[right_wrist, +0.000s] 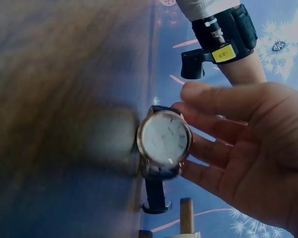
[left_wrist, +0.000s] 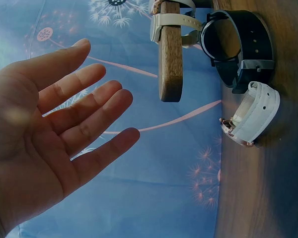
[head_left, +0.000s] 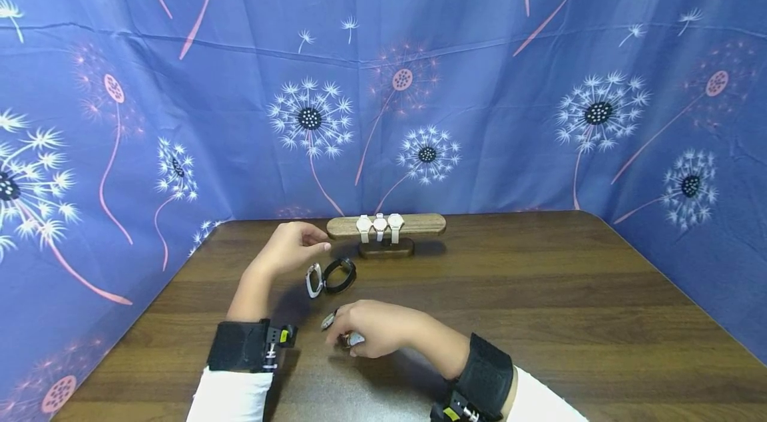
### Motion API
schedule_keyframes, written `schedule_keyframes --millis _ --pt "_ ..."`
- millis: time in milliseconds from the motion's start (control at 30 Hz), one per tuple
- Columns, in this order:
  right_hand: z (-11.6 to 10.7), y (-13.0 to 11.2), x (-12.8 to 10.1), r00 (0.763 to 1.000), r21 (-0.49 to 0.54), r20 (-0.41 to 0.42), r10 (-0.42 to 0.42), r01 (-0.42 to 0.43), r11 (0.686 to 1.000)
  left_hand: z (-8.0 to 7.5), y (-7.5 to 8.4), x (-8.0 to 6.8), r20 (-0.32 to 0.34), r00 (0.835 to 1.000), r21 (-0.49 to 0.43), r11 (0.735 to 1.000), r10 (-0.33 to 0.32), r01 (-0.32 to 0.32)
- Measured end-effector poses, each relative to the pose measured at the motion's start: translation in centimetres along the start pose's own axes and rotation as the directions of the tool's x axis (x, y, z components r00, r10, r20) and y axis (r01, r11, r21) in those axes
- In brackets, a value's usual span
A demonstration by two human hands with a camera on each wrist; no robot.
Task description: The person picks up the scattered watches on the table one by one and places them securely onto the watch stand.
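Our left hand [head_left: 291, 245] hovers above the surface [head_left: 539, 289] with fingers [left_wrist: 84, 111] spread and released, holding nothing, near the wooden stand [head_left: 386, 225] carrying three pale watches [head_left: 380, 226]. Below it lie a black-strapped watch [head_left: 339, 275] and a white-strapped watch [head_left: 313, 279], just beside each other. Our right hand [head_left: 374, 329] rests low on the surface, fingers [right_wrist: 223, 101] grasping a white-faced watch [right_wrist: 165, 138]; its strap looks dark, though blurred.

Even, bright light from above leaves soft shadows under both hands on the table [head_left: 539, 289], the head view bows at its edges, and the right wrist view blurs toward nine o'clock.
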State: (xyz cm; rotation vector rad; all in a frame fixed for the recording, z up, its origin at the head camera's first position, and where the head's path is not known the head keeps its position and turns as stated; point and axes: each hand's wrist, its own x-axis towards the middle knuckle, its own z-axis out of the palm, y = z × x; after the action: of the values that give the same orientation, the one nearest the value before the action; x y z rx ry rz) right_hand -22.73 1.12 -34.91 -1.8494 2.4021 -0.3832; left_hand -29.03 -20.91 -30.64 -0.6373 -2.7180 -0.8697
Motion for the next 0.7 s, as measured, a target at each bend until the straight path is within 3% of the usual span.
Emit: schedule_keyframes --millis 167,367,533,700 --pt "0.0 0.1 0.0 0.999 -0.022 -0.007 0.047 -0.047 0.999 0.0 0.1 0.0 -0.003 1.000 -0.008 1.000 -0.010 0.010" --pt "0.0 0.3 0.1 0.998 -0.016 -0.041 0.041 -0.042 0.999 0.0 0.2 0.0 0.011 1.000 -0.002 1.000 -0.012 0.013" --pt "-0.2 0.8 0.1 0.990 0.062 -0.142 0.008 0.001 0.998 0.1 0.4 0.0 0.020 0.999 -0.014 0.999 -0.031 0.031" --pt "-1.5 0.9 -0.7 0.960 0.162 -0.279 0.010 0.037 0.986 0.1 0.6 -0.1 0.016 1.000 -0.027 0.999 -0.017 0.018"
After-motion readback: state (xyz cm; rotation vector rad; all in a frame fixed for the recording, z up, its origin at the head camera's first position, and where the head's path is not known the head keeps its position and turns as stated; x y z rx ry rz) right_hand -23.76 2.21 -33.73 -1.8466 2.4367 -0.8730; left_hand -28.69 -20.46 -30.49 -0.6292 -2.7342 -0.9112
